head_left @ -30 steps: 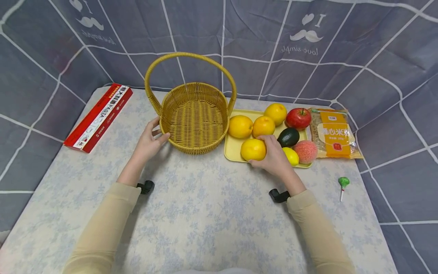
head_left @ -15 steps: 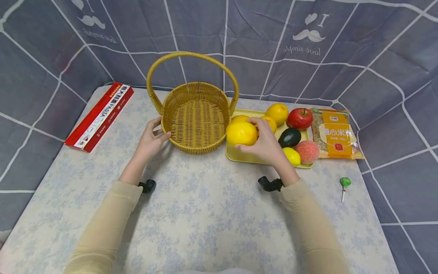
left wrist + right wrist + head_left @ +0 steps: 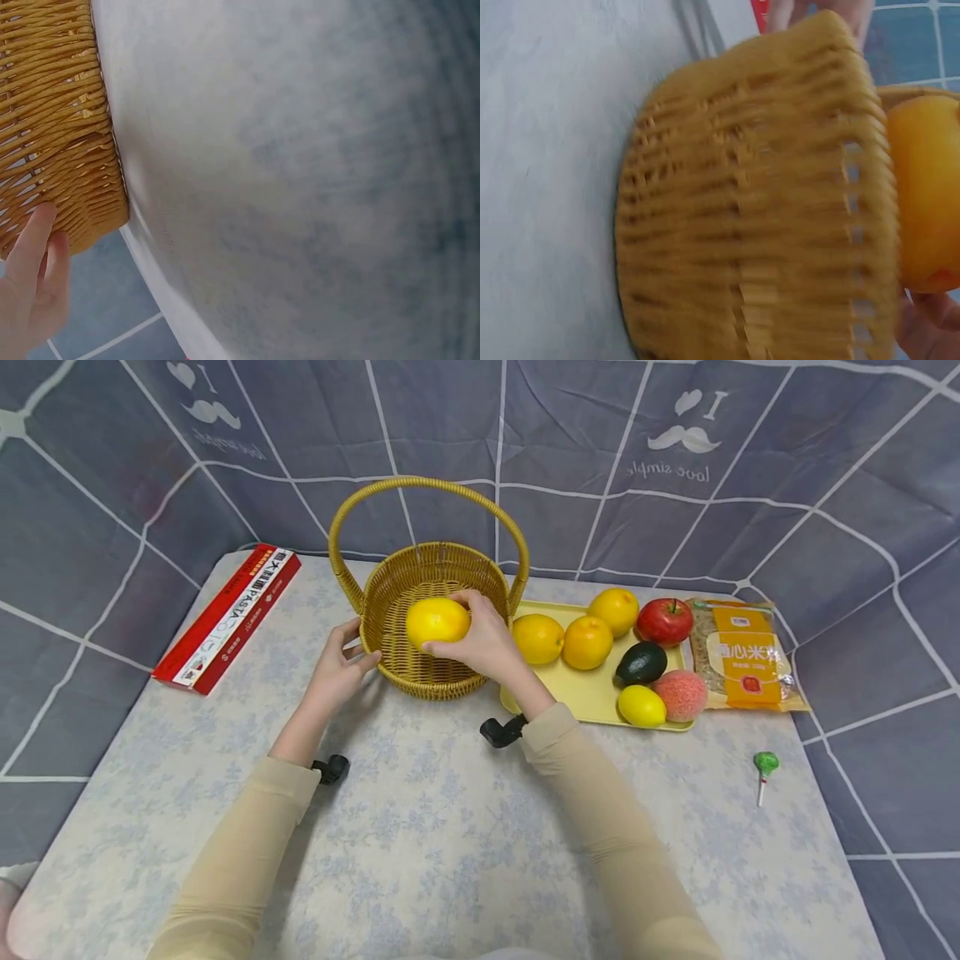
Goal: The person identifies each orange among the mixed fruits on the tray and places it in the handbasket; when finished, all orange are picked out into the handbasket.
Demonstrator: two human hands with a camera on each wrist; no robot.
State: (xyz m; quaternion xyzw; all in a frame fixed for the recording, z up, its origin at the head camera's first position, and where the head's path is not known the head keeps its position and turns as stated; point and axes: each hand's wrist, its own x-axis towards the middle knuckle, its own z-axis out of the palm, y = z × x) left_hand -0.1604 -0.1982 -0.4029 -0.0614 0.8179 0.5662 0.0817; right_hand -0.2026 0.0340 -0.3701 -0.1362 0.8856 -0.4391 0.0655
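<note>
My right hand (image 3: 483,639) grips an orange (image 3: 437,621) over the inside of a round wicker basket (image 3: 433,691) with a tall arched handle. In the right wrist view the orange (image 3: 928,195) shows just past the basket's rim, with fingertips at its lower end. My left hand (image 3: 335,670) rests against the basket's left side, fingers fairly straight on the outer weave and thumb near the front rim. The left wrist view has those fingers (image 3: 34,244) lying on the basket wall (image 3: 64,142). No other fruit shows in the visible part of the basket.
Right of the basket, a yellow tray (image 3: 577,697) bears several oranges (image 3: 588,642), a red apple (image 3: 665,621), an avocado (image 3: 641,663), a lemon (image 3: 642,706) and a peach (image 3: 680,695). A grain bag (image 3: 746,656), a green lollipop (image 3: 766,764) and a red pasta box (image 3: 225,620) lie farther out.
My right hand has lifted the orange from the front of the tray and carried it left to above the basket. The left hand has stayed at the basket's side.
</note>
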